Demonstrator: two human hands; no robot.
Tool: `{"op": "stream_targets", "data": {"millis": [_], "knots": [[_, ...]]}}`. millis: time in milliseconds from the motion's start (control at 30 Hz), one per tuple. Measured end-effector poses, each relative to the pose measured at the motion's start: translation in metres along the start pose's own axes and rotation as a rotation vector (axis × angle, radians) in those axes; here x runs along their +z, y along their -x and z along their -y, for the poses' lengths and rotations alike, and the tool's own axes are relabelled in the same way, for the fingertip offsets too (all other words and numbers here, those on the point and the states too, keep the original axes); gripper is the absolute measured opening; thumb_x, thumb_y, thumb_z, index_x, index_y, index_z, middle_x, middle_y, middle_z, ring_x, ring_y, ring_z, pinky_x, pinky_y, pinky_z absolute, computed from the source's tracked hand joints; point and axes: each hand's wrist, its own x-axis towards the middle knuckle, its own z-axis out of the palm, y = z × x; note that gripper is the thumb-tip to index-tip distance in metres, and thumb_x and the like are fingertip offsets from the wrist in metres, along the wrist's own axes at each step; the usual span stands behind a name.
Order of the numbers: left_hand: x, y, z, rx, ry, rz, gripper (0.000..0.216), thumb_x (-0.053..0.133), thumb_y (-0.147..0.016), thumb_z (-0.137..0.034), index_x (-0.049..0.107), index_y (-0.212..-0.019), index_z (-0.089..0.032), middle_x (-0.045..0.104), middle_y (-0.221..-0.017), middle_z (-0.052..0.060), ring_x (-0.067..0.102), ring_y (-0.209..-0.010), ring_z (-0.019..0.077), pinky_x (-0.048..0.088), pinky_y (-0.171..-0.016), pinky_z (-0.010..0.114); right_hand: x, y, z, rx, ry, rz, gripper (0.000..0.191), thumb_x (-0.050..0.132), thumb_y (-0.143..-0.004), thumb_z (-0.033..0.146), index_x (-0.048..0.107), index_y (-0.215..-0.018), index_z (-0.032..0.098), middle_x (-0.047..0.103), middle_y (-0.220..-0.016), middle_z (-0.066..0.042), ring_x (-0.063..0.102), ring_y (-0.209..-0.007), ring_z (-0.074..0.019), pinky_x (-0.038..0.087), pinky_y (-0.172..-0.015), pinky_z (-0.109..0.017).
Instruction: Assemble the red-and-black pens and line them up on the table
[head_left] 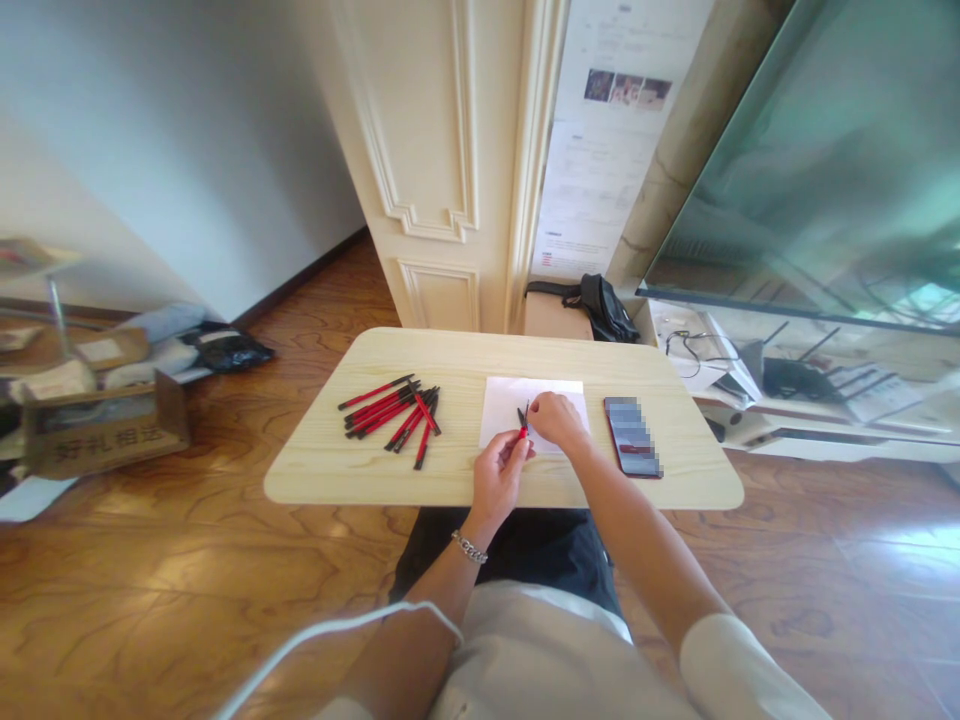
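Red pen: pinched by my left hand and right hand fingers over paper; pen pile at 9 o'clock on worktop

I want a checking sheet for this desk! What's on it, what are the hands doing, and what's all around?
Surface: pale wooden table, rounded corners.
Job's things: one red-and-black pen held over a white paper sheet; a pile of red-and-black pens lies to the left.
Clutter: a phone lies right of the sheet.
Hands: left hand and right hand both grip the one pen; bracelet on the left wrist.
Cables: white cable near the lap; dark cables on the low shelf.
Surroundings: wooden floor, cardboard box, black bag, cream door.
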Motion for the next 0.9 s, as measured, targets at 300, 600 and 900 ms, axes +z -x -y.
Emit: {"op": "stream_targets", "data": {"millis": [300,600,900], "knots": [[0.001,0.0,-0.001,-0.011,-0.005,-0.019,0.033,0.063,-0.081,-0.041,0.063,-0.101,-0.015,0.07,-0.089,0.009,0.069,-0.078,0.0177,0.055,-0.074,0.03,-0.001,0.0,-0.005,-0.029,-0.096,-0.027,0.021,0.053,-0.081,0.027,0.069,-0.087,0.015,0.07,-0.09,-0.015,0.064,-0.088,-0.026,0.046,-0.075,-0.035],[0.001,-0.001,0.002,-0.009,-0.055,-0.001,0.034,0.063,-0.081,-0.042,0.063,-0.101,-0.015,0.07,-0.086,0.007,0.068,-0.075,0.0162,0.055,-0.074,0.029,-0.032,0.033,-0.005,-0.245,-1.148,-0.208,0.029,0.059,-0.079,0.037,0.063,-0.099,0.017,0.067,-0.081,-0.004,0.057,-0.066,-0.0121,0.04,-0.051,-0.021],[0.0,-0.001,0.003,0.0,-0.117,0.0,0.03,0.061,-0.082,-0.041,0.063,-0.1,-0.016,0.07,-0.086,0.006,0.067,-0.076,0.0164,0.053,-0.073,0.029,-0.048,0.045,0.01,-0.266,-1.129,-0.278,0.033,0.064,-0.075,0.042,0.065,-0.096,0.017,0.07,-0.084,-0.006,0.06,-0.069,-0.0143,0.045,-0.056,-0.025]]}}
